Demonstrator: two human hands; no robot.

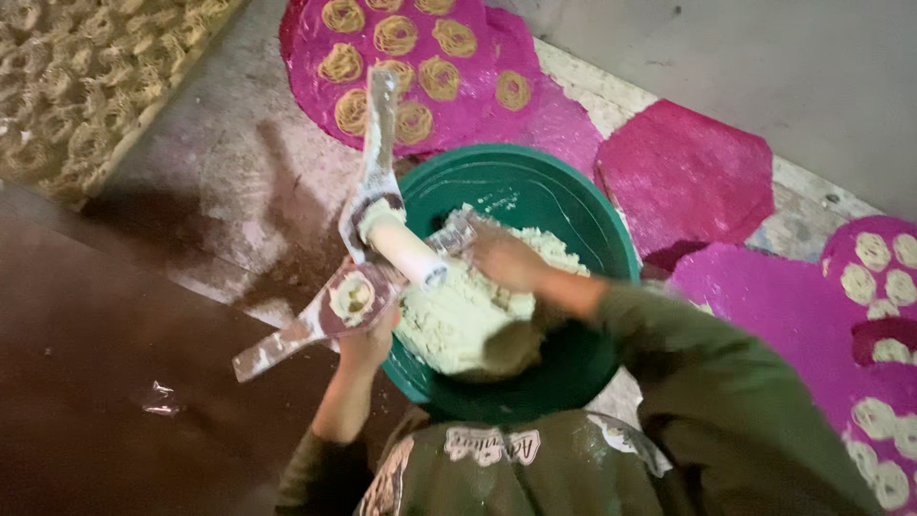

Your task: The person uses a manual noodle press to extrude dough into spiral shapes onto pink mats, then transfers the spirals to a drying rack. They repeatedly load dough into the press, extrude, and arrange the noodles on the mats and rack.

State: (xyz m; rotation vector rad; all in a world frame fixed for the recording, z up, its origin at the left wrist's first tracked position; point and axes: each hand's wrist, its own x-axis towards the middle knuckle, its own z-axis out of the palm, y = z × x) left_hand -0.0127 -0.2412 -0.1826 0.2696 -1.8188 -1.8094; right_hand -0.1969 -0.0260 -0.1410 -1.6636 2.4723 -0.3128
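A green round basin (pixel 564 186) holds a mound of pale dough (pixel 458 320). My left hand (pixel 368 346) grips a flour-caked wooden press (pixel 368 196) with two long handles spread apart and a dough-filled cylinder (pixel 406 250) between them. It hangs over the basin's left rim. My right hand (pixel 504 258) rests in the basin, its fingers pressed on the dough beside the press's cylinder. Green sleeves cover both of my arms.
Magenta round mats (pixel 683 177) lie on the floor beyond and right of the basin, some carrying coiled dough spirals (pixel 396 35). A woven tray (pixel 86 86) full of more spirals sits at the far left. A dark surface (pixel 95 382) lies at the near left.
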